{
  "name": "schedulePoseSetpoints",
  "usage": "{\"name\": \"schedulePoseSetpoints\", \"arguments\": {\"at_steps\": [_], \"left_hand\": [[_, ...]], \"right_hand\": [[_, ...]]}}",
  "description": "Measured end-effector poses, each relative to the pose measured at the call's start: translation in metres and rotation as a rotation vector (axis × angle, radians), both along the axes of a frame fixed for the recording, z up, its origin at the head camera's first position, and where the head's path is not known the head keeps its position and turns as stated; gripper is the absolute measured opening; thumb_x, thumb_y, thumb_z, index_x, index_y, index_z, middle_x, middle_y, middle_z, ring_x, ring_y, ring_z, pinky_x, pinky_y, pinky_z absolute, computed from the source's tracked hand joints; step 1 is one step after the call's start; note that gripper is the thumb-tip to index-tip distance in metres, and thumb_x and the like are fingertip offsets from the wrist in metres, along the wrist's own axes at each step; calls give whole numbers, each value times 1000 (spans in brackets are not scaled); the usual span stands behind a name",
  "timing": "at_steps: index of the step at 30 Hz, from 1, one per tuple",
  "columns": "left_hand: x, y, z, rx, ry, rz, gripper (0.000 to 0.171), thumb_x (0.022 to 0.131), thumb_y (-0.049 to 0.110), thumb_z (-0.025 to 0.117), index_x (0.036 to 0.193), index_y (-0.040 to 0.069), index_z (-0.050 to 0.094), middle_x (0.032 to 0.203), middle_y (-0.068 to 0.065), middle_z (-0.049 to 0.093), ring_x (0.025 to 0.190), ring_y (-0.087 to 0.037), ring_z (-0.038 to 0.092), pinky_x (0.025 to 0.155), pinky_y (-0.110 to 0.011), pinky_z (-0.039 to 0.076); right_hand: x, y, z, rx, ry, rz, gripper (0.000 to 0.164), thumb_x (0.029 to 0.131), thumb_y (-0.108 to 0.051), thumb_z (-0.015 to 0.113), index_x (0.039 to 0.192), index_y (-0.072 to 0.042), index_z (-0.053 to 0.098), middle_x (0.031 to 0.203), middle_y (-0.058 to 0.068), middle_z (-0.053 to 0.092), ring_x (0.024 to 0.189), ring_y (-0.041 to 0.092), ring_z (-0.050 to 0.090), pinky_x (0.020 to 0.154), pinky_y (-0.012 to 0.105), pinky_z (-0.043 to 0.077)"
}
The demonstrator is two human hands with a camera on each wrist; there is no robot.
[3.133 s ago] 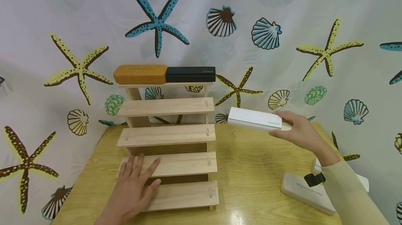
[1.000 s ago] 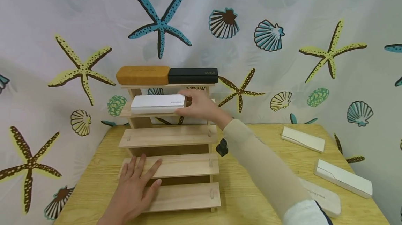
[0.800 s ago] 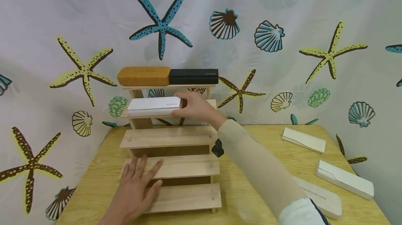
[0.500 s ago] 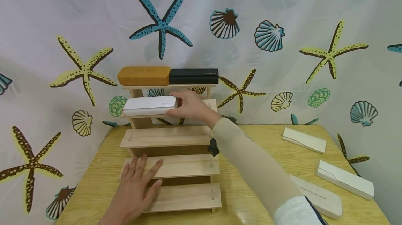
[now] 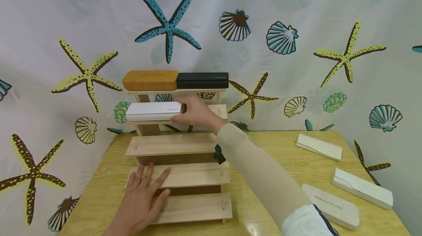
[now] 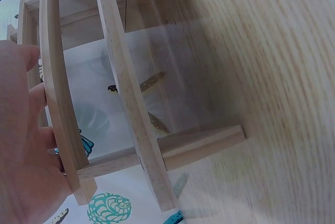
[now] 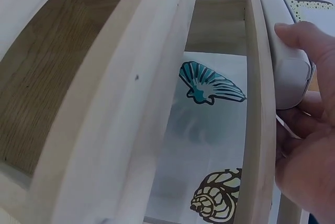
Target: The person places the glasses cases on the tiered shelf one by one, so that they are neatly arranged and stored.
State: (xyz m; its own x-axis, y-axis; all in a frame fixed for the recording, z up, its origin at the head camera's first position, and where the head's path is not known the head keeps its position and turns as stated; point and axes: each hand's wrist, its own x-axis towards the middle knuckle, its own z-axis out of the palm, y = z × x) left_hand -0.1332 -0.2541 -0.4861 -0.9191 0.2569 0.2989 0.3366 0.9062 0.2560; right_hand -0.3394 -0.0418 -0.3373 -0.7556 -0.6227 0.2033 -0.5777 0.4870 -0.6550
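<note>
A stepped wooden display rack (image 5: 176, 144) stands on the table with several tiers. On its second tier from the top, at the left end, sits a white glasses case (image 5: 153, 110). My right hand (image 5: 197, 113) pinches the right end of this case, thumb low at the front and fingers behind. The right wrist view shows the case (image 7: 290, 72) along the shelf edge, its rounded end between thumb and fingers. My left hand (image 5: 141, 192) rests with spread fingers on the left of the second-lowest tier; its fingertips touch the board.
An orange glasses case (image 5: 151, 81) and a black one (image 5: 202, 80) lie end to end on the top tier. To the right on the wooden table (image 5: 263, 177) lie a cream case (image 5: 319, 146), a white case (image 5: 362, 187) and a grey-beige case (image 5: 331, 205). A patterned curtain hangs behind.
My right hand has brought the white glasses case from over the table onto the second tier, then slid it left to the end. My left hand has stayed in place.
</note>
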Motion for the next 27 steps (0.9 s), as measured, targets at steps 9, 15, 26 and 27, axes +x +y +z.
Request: {"name": "schedulePoseSetpoints", "arguments": {"at_steps": [9,15,26,27], "left_hand": [[2,1,1,2,-11,4,56,107,46,56,161,32,46,165,-34,34,152,-64,26,118,-77,23],[0,1,0,7,-8,-2,57,107,46,56,162,33,45,165,-34,34,152,-64,25,118,-77,22],[0,1,0,-1,10,-2,58,106,46,57,161,33,46,165,-33,35,151,-64,27,118,-77,23],[0,1,-1,1,11,-4,57,106,46,58,161,32,46,165,-34,35,151,-64,27,118,-77,23]], "right_hand": [[-1,-6,-1,132,133,-45,64,96,-37,77,150,-10,59,109,4,76,93,15,61,79,24,47],[1,-5,1,149,156,-52,57,97,-38,76,146,-11,63,102,3,74,94,16,57,81,27,43],[4,-1,4,106,94,-48,65,96,-36,78,152,-8,57,111,6,71,88,13,58,76,23,45],[6,1,4,95,80,-51,66,96,-36,79,152,-8,56,111,7,70,88,14,57,76,24,46]]}}
